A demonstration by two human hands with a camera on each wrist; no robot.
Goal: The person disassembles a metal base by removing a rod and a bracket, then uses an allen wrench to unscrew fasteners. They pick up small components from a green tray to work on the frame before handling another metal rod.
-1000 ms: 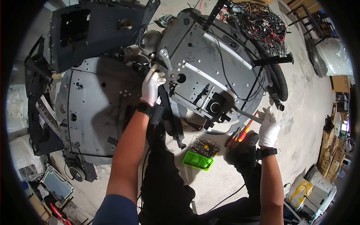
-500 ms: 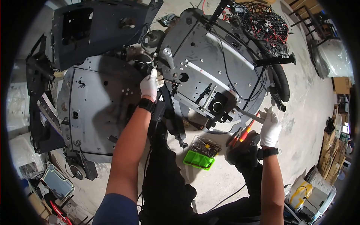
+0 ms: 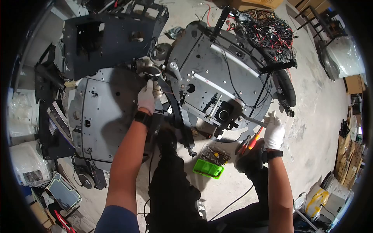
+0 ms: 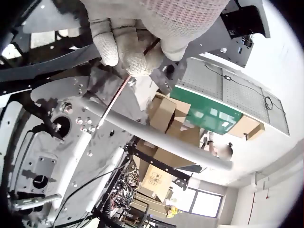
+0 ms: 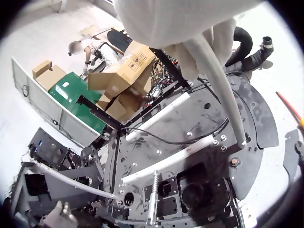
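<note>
Around a thin reddish rod (image 4: pixel 115 99), my gloved left hand (image 3: pixel 148 97) (image 4: pixel 135 40) has its fingers curled, left of a round dark plate (image 3: pixel 217 66) in the head view. The rod passes in front of the plate in the left wrist view; whether its tip touches is unclear. A grey post (image 3: pixel 175 71) (image 4: pixel 161 138) stands on the plate near this hand. My gloved right hand (image 3: pixel 274 132) (image 5: pixel 190 28) grips another grey post (image 3: pixel 254 120) (image 5: pixel 221 85) at the plate's lower right edge. White strips (image 3: pixel 217 88) (image 5: pixel 168 165) lie across the plate.
A second grey plate (image 3: pixel 103 116) and a dark panel (image 3: pixel 112 42) are at the left. Tangled wires (image 3: pixel 268 31) lie beyond the plate. A green tray (image 3: pixel 208 168), a red-and-yellow tool (image 3: pixel 254 141) and a foot are nearby. Another person (image 5: pixel 97 52) is in the background.
The head view has shifted slightly. My left hand has drawn back leftward from the plate with the thin rod. My right hand keeps its grip on the post.
</note>
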